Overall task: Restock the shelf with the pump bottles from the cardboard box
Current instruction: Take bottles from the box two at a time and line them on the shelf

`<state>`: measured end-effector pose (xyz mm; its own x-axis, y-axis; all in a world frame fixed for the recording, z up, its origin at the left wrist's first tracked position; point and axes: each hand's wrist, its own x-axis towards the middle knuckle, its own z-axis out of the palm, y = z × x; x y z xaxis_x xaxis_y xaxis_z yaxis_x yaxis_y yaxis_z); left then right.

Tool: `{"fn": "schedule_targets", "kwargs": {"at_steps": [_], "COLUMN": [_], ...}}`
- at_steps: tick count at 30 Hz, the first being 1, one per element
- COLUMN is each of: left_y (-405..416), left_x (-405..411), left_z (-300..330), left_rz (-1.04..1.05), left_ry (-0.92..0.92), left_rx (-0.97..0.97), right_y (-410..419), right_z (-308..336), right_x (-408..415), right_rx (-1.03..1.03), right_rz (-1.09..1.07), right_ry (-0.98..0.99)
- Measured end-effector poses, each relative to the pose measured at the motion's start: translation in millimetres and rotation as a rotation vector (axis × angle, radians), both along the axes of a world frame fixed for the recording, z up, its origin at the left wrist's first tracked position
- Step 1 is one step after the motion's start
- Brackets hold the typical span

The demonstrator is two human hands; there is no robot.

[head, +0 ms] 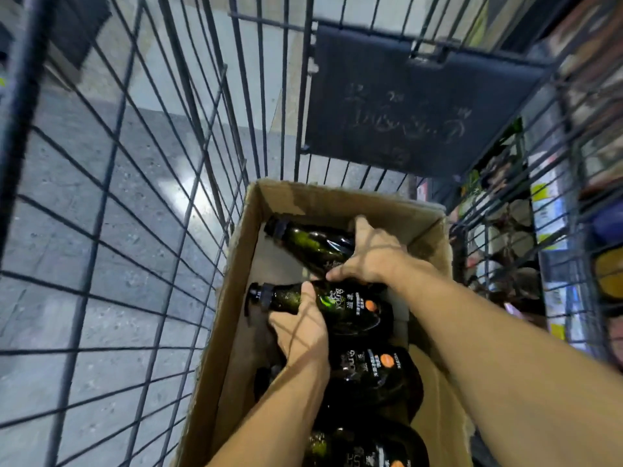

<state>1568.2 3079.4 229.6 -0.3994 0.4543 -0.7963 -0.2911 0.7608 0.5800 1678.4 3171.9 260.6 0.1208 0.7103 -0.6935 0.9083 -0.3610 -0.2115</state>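
An open cardboard box [236,264] sits inside a wire cage trolley. Several dark green pump bottles with orange dots lie on their sides in it. My left hand [300,332] grips the second bottle from the far end [350,308] around its neck and shoulder. My right hand [371,254] closes over the body of the far bottle [310,242], whose black cap points left. Two more bottles lie nearer me, one [377,375] under my left forearm and one [364,446] at the bottom edge.
Black wire cage walls [161,197] enclose the box on the left and far sides. A dark chalkboard sign [414,106] hangs on the far wall. Store shelves with packaged goods [553,230] stand to the right, behind the mesh. Grey floor lies to the left.
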Motion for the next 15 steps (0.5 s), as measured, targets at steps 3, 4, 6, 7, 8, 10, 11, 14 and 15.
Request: {"fn": "schedule_targets", "kwargs": {"at_steps": [3,4,6,7,8,10,11,14,15], "left_y": [-2,-2,1,5,10,22,30,45,44], "left_x": [-3,-4,-5,-6,-9,-11,-11,-7,-6], "left_z": [26,43,79,102,127,181,209,307,340], "left_rz": [-0.120,-0.182,-0.264,-0.321,-0.382,-0.501,-0.559,-0.755,-0.809], "left_ry": [0.092,0.094,0.116,0.133,0.148,0.155,0.152,0.133,0.133], "left_rx": [-0.046,-0.012,0.179,0.297,0.401,0.584,0.670,0.871,0.922], "right_y": [-22,-30,-47,-55,-62,-71,-75,-98,-111], "right_z": [19,34,74,95,119,166,193,288,320], "right_x": [5,10,23,29,35,43,48,56,55], "right_rx": [0.178,0.246,0.367,0.428,0.494,0.607,0.656,0.783,0.823], "right_rz": [-0.007,-0.054,-0.190,-0.266,-0.343,-0.464,-0.511,-0.647,-0.700], "right_ry": [0.084,0.133,0.250,0.300,0.340,0.376,0.387,0.418,0.429]}}
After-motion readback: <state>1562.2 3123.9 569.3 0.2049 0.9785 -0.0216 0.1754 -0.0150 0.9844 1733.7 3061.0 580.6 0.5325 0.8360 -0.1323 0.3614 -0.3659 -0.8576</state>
